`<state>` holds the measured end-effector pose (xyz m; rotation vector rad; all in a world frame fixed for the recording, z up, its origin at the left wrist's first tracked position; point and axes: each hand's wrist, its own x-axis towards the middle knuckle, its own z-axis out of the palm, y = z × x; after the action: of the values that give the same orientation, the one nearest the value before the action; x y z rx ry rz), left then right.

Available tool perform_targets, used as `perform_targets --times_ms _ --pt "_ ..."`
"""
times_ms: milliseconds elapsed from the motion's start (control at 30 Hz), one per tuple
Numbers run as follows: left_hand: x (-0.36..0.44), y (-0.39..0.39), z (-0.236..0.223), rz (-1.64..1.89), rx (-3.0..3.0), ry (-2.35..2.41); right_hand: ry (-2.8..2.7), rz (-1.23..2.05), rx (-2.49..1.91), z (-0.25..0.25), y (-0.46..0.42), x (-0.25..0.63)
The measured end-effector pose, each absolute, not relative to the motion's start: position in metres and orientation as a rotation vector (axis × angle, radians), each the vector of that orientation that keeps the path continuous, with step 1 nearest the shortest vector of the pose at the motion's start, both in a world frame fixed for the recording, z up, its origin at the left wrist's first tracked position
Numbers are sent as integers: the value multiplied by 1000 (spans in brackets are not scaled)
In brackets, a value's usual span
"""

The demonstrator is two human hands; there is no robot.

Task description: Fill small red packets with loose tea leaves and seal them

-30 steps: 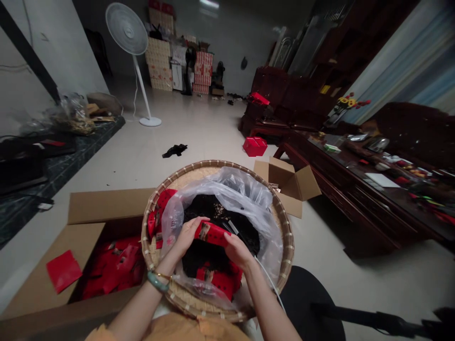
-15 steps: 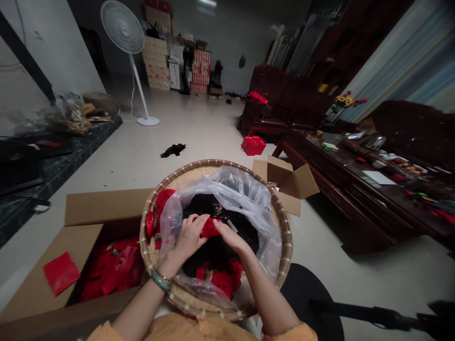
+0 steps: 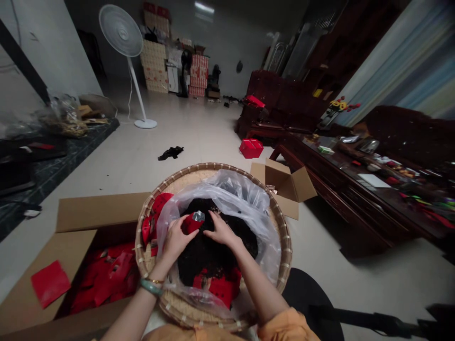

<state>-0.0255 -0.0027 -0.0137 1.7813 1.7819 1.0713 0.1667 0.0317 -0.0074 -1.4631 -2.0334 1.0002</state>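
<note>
My left hand (image 3: pixel 174 241) is closed around a small red packet (image 3: pixel 191 225), whose silvery foil mouth gapes open at the top. Beside it, my right hand (image 3: pixel 224 232) has thumb and fingers apart, with nothing visible between them. Both hands are over a heap of dark, loose, leaf-like material (image 3: pixel 204 258) inside a clear plastic bag (image 3: pixel 269 237). The bag sits opened out on a round woven bamboo tray (image 3: pixel 286 251). Several red packets (image 3: pixel 224 288) lie at the bag's near side. More red packets (image 3: pixel 161 204) rest at the tray's left edge.
A large open cardboard box (image 3: pixel 76 246) of red packets stands at left, with one red packet (image 3: pixel 50 283) on its flap. Beyond the tray are a smaller open box (image 3: pixel 302 183) and a dark wooden table (image 3: pixel 320 199). A black round base (image 3: pixel 309 303) is at lower right.
Both hands were together on the red packet, laid sideways. The right hand has let go and opened. The left hand has tilted the packet up, so its foil mouth shows.
</note>
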Motion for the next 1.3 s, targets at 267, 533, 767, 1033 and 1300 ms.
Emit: perform_targets --times_ms 267,533,767,1033,1300 --pt "-31 -7 -8 1098 1807 1800 -2660 947 -1555 -4 72 152" --pt "-25 -6 -10 1106 1774 1744 -2529 921 -1371 -13 64 153" --pt "-30 -8 -11 1146 1721 1784 -2126 1054 -1249 -2 62 167" --pt "-29 -7 -10 1225 1660 1780 -806 1701 -1122 2 31 154" --pt "-26 -13 -11 1224 1712 1755 2 2079 -737 9 3 152"
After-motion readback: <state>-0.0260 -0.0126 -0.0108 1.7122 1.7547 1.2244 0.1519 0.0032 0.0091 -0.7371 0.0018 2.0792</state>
